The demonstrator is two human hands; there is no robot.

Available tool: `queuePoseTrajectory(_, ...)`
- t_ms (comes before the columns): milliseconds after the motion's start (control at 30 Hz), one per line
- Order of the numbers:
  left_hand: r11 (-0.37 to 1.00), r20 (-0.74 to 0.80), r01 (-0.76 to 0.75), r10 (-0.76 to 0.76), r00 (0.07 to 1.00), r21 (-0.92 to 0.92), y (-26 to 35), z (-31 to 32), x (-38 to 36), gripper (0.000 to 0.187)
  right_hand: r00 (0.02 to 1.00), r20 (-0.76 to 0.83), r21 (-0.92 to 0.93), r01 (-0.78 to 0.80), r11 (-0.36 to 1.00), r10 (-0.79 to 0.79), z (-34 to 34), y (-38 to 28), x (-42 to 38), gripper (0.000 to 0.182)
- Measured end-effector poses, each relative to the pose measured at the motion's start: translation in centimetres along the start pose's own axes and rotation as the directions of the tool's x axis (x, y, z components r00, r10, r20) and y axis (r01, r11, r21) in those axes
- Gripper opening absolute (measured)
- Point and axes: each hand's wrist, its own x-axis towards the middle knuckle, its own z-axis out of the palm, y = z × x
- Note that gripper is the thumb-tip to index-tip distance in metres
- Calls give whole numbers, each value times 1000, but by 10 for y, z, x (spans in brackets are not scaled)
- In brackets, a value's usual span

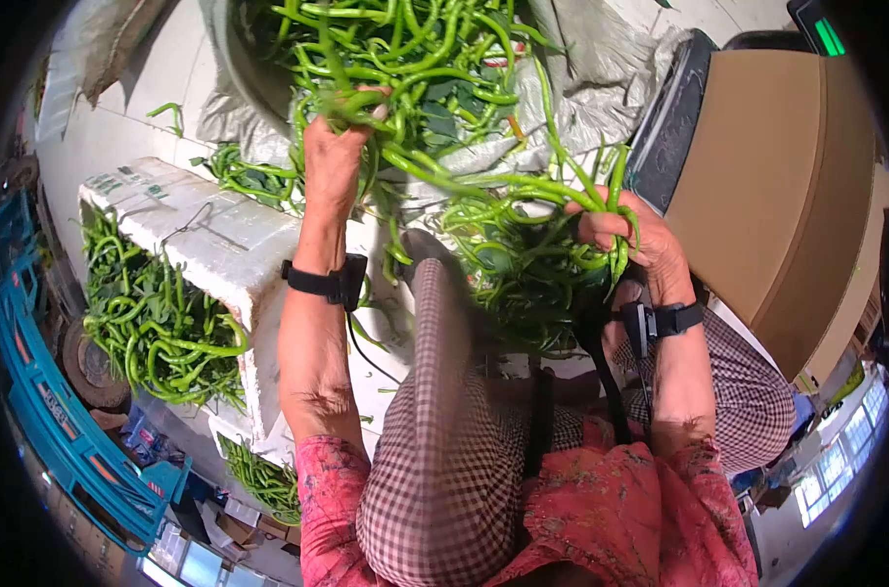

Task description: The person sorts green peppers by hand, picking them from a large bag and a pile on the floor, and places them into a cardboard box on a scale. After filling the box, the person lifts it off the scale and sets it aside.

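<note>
Long, thin green chili peppers [425, 73] lie in a big loose heap with some leaves at the top of the view. My left hand [339, 147] is at the near side of that heap, its fingers closed on green chili peppers that are partly blurred. On the right, my right hand [645, 235] grips a small bunch of chili peppers [615, 210] by one end, and their other ends stretch left and upward. Beneath and left of it, between my legs, sits another pile of chili peppers [523, 284]; its lower part is in shadow.
To the left, a white foam box [195, 230] on its side holds chili peppers [160, 323]. A brown cardboard box [757, 176] stands at the right. Pale woven sacking [611, 83] lies under the heap. A blue metal frame [58, 391] is at far left.
</note>
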Motion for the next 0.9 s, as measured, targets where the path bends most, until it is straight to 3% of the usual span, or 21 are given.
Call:
queuePoseTrajectory(33, 983, -12, -26, 24, 1000, -179, 7, 0, -3, 26, 999, 3, 199, 34, 979, -35, 3, -5, 3, 36)
queuePoseTrajectory(100, 859, 67, 49, -17, 998, -510, 11, -11, -9, 27, 994, -6, 280, 105, 954, -108, 6, -7, 12, 41)
queuePoseTrajectory(167, 765, 97, 79, -22, 995, -640, 13, -17, -13, 27, 964, -51, 444, 256, 859, -261, 13, -18, 18, 40)
queuePoseTrajectory(200, 732, 131, 105, -21, 991, -674, 16, -20, -14, 26, 961, -25, 483, 253, 838, -276, 15, -24, 19, 40)
queuePoseTrajectory(233, 735, 128, 99, -17, 992, -671, 17, -21, -16, 26, 960, -20, 484, 254, 837, -279, 19, -29, 20, 40)
queuePoseTrajectory(300, 615, 155, 110, 19, 988, -781, 20, -18, -22, 26, 967, -121, 443, 256, 859, -225, 31, -37, 23, 42)
queuePoseTrajectory(367, 586, 118, 61, 61, 991, -808, 31, -17, -22, 28, 962, -93, 417, 271, 868, -255, 34, -37, 29, 45)
queuePoseTrajectory(433, 677, -7, -66, 89, 996, -733, 51, -22, -24, 29, 974, -100, 302, 223, 927, -202, 40, -40, 34, 44)
queuePoseTrajectory(467, 890, -114, -248, 221, 969, -382, 62, -21, -24, 27, 973, -151, 267, 212, 940, -177, 41, -35, 37, 39)
queuePoseTrajectory(500, 970, -136, -218, 231, 963, 105, 65, -27, -17, 28, 974, -148, 275, 209, 938, -174, 44, -26, 41, 39)
queuePoseTrajectory(567, 936, -165, 47, 12, 986, 349, 43, -38, -15, 32, 968, -248, 11, 41, 999, -37, 48, -15, 50, 34)
queuePoseTrajectory(600, 930, -182, 86, -21, 983, 356, 40, -40, -17, 35, 974, -226, 58, 29, 998, -16, 53, -14, 47, 32)
queuePoseTrajectory(633, 951, -232, 121, -54, 971, 284, 49, -38, -25, 33, 953, -291, 153, 129, 980, -80, 62, -9, 46, 32)
queuePoseTrajectory(767, 993, -314, -118, 104, 944, -25, 44, -76, -45, 25, 962, -262, 333, 163, 929, -75, 51, -6, 41, 33)
queuePoseTrajectory(867, 959, -399, -224, 139, 906, -174, 66, -91, -64, 24, 971, -233, 313, 124, 942, -51, 56, -14, 40, 28)
queuePoseTrajectory(900, 959, -406, -245, 169, 898, -142, 71, -89, -70, 24, 975, -217, 315, 116, 942, -48, 59, -15, 40, 26)
